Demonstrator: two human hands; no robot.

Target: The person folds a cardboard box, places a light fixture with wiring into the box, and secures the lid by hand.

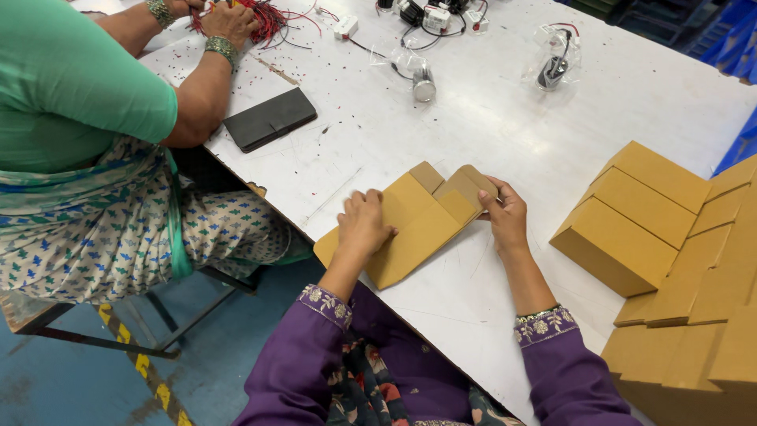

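A flat brown cardboard box blank [418, 225] lies on the white table [489, 134] near its front edge. My left hand [364, 223] presses down on its left half, fingers curled over the card. My right hand [505, 214] grips the blank's far right end, where small flaps [461, 189] are folded up. Both of my sleeves are purple with embroidered cuffs.
Folded brown boxes [631, 217] are stacked at the right. A co-worker in a green top sits at the left, with hands [229, 20] in red wires [268, 16]. A black wallet-like case [270, 118], bagged electrical parts [552, 59] and white connectors [345, 28] lie farther back.
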